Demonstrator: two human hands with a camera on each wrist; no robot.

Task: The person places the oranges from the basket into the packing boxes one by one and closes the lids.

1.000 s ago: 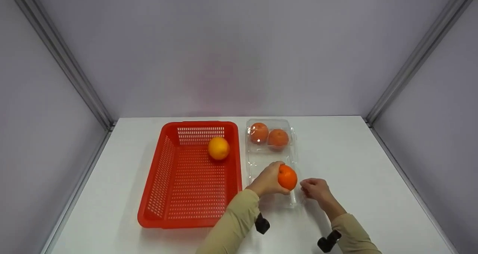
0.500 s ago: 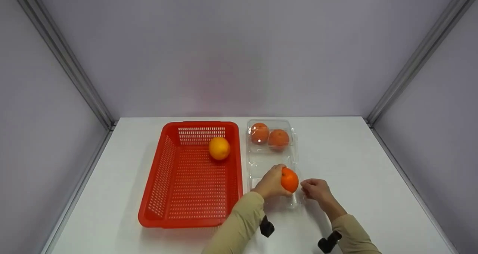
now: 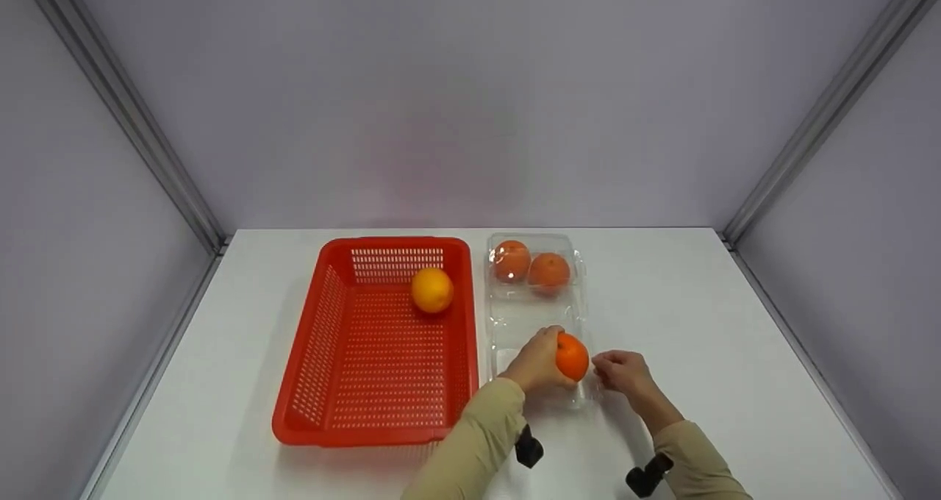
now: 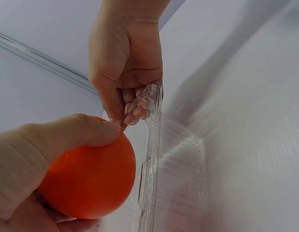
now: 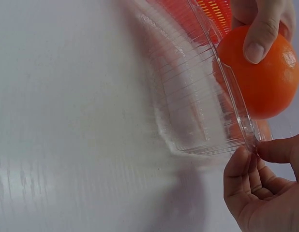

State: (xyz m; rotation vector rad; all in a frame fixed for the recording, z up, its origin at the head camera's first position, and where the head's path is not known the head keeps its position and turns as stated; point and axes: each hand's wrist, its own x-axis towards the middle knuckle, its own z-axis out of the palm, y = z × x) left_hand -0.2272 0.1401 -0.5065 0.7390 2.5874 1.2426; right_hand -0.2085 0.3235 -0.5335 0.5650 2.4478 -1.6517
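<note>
My left hand (image 3: 539, 362) grips an orange (image 3: 572, 357) above the near part of a clear plastic clamshell box (image 3: 507, 312). In the left wrist view, the thumb lies over the top of that orange (image 4: 94, 176), with the fingers beneath. My right hand (image 3: 623, 375) pinches the box's near right rim between thumb and fingers; the right wrist view shows this pinch on the clear edge (image 5: 244, 123). Two more oranges, one at the left (image 3: 512, 261) and one at the right (image 3: 549, 273), sit in the far part of the box.
A red plastic basket (image 3: 283, 382) stands left of the box, its right side close to it. One yellow-orange fruit (image 3: 432, 290) lies in its far right part. Walls (image 3: 470, 103) enclose the white table (image 3: 676, 294) at the back and sides.
My left hand has moved slightly right and toward me with the orange, and lower over the box. The right hand keeps its place at the rim.
</note>
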